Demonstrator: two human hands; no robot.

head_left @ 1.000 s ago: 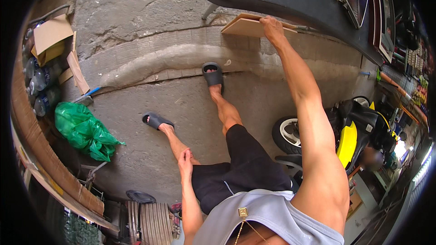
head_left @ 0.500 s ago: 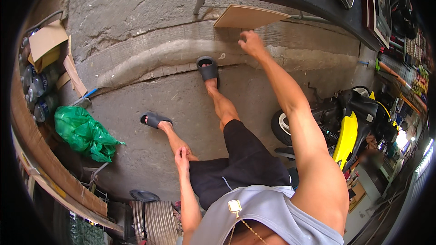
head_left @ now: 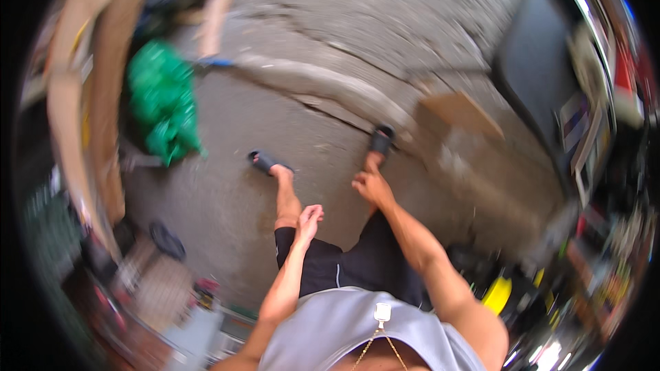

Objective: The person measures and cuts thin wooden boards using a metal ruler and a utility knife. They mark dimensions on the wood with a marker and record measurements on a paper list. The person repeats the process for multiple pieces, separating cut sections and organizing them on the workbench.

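My left hand is raised in front of my left thigh, its fingers curled together. Whether something small is in them, I cannot make out. My right hand hangs over my right shin, fingers loosely bent and slightly apart, holding nothing that I can see. It is nearest to the dark slipper on my right foot; another dark slipper is on my left foot. A brown cardboard sheet stands on the ground to the right, apart from both hands. Motion blurs the whole picture.
A green plastic bag lies at the left beside a long cardboard piece. A raised concrete ridge crosses the floor ahead. At right is a dark padded bench; yellow vehicle parts show at lower right.
The view has swung right, so the bench and cardboard sheet sit differently. My right hand has drawn back from near the cardboard sheet toward my leg. My left hand has lifted inward from my knee.
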